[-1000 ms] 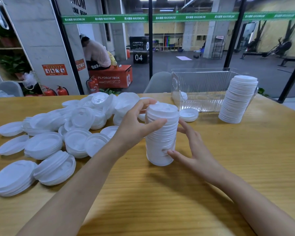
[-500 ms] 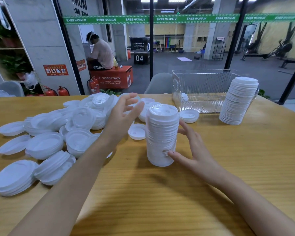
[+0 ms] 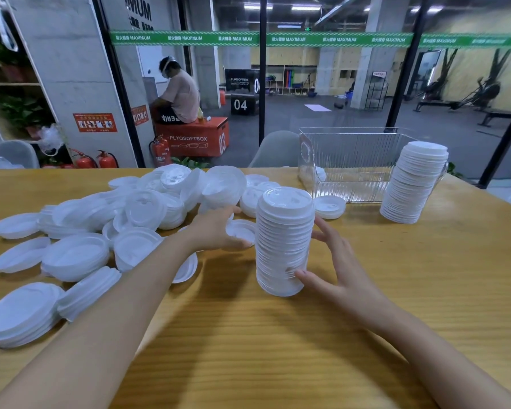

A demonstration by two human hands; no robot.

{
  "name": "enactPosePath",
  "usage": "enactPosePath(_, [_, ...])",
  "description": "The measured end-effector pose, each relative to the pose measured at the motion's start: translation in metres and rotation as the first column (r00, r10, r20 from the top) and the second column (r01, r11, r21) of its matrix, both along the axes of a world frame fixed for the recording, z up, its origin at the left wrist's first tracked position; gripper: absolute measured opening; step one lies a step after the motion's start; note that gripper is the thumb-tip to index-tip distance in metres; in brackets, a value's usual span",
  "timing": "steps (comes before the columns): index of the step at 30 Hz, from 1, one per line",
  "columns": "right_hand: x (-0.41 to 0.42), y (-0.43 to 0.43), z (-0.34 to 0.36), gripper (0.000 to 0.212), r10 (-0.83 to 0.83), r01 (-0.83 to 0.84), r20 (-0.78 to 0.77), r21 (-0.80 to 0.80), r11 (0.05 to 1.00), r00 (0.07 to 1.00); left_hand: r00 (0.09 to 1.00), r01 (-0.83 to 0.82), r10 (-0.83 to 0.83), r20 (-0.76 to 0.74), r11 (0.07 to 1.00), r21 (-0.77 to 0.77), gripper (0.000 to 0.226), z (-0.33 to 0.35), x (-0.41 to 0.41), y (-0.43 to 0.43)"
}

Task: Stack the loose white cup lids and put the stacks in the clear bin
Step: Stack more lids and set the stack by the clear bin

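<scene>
Clear bin: ribbed transparent walls, upright, open top; one inner lid shows through its left end. Tall stack: white lids nested dome-up, slightly bowed, upright at the bin's front right corner; cannot tell whether they touch. Centre stack: similar height, upright, nearer than the bin and left of its front left corner; right hand fingertips touch its side. Flat lid: alone, just in front of the bin's left end. Loose lids: jumbled heap with short nested runs tipped sideways, well left of the bin. Pinched lid: held by the left hand, left of the bin and nearer.
</scene>
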State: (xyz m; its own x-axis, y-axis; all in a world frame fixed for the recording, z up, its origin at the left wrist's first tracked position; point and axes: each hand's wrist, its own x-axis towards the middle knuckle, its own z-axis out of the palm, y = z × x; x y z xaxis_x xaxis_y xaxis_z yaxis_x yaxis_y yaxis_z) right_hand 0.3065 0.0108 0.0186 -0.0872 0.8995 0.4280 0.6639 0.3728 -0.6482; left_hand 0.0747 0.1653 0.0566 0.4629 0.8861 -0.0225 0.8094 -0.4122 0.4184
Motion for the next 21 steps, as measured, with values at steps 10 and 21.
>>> enactPosePath(10, [-0.001, 0.002, -0.001, 0.090, 0.004, -0.004, 0.017, -0.010, 1.000, 1.000, 0.999, -0.039, 0.040, -0.023, 0.997, 0.059, 0.082, -0.005, -0.004, 0.004])
enactPosePath(21, [-0.001, 0.002, -0.001, 0.088, 0.012, -0.012, 0.024, -0.006, 1.000, 1.000, 0.992, 0.012, -0.002, -0.129, 0.997, 0.080, 0.091, -0.006, -0.002, -0.005])
